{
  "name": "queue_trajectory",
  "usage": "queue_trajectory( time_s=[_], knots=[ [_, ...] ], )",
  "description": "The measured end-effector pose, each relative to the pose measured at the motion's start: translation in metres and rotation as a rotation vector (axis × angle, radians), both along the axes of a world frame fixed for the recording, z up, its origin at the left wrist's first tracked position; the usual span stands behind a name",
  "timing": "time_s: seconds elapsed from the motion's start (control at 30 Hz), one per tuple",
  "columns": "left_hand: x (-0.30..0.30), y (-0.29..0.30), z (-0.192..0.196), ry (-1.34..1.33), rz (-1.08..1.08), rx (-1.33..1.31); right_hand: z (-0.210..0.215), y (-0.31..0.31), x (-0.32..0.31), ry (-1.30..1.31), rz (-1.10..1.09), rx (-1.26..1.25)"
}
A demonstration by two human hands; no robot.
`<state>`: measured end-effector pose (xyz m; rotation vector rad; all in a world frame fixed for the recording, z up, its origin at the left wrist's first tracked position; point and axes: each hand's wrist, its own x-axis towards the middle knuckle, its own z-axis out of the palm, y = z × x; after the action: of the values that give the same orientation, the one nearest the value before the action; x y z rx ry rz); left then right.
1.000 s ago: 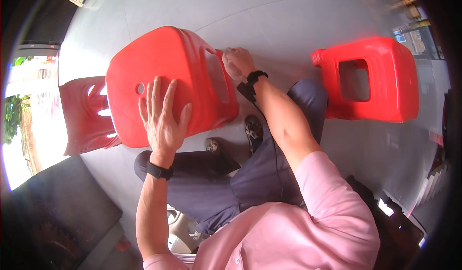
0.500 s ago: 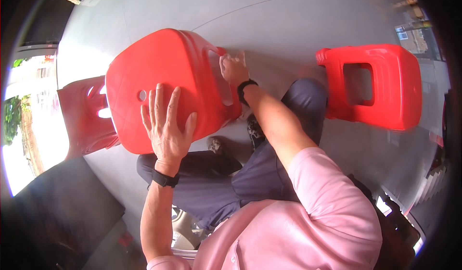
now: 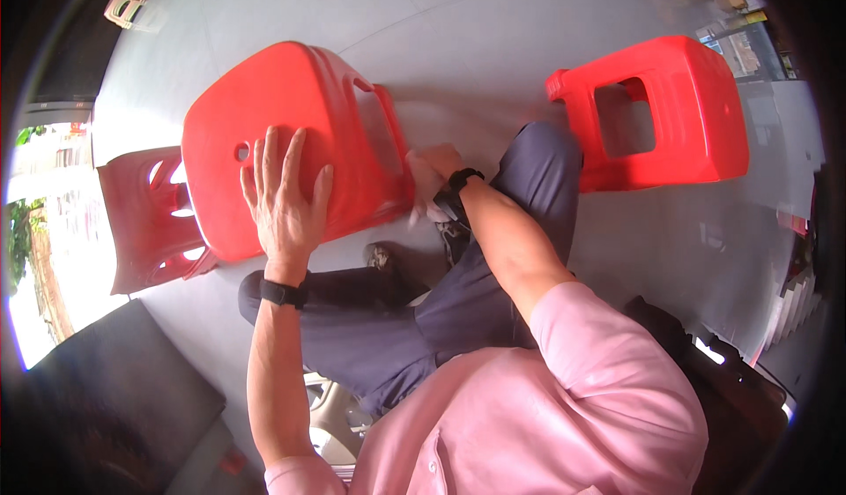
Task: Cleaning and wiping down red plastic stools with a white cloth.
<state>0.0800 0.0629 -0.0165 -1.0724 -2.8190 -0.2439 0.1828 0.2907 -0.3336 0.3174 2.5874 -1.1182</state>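
Coming nearer the person along the right side of the red stool (image 3: 251, 81), the right hand (image 3: 434, 167) is now by its lower edge, no longer higher up by the side opening as half a second ago. Blur hides whether it grips anything. Palm down on the stool's seat, as before, the left hand (image 3: 284, 213) lies flat, fingers spread wide and pointing away from the person. Well apart, right of that stool, stands a second red stool (image 3: 683, 111).

red plastic stools (image 3: 260, 98) on grey floor (image 3: 476, 41)
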Motion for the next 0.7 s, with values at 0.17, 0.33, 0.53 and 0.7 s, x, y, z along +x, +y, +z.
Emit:
queue_trajectory(
  time_s=[0.17,0.33,0.53,0.7],
  knots=[
    [0.008,0.060,-0.011,-0.010,-0.101,0.133,-0.097,0.036,0.081,0.292,-0.459,-0.454],
    [0.001,0.026,-0.007,-0.009,-0.051,0.055,0.005,0.007,0.026,0.075,-0.370,-0.083],
    [0.002,0.031,-0.001,-0.036,-0.052,0.057,0.055,0.048,-0.072,0.281,-0.633,0.051],
    [0.001,0.018,0.004,-0.063,-0.024,0.012,0.052,0.035,-0.114,0.331,-0.368,0.395]
  ],
)
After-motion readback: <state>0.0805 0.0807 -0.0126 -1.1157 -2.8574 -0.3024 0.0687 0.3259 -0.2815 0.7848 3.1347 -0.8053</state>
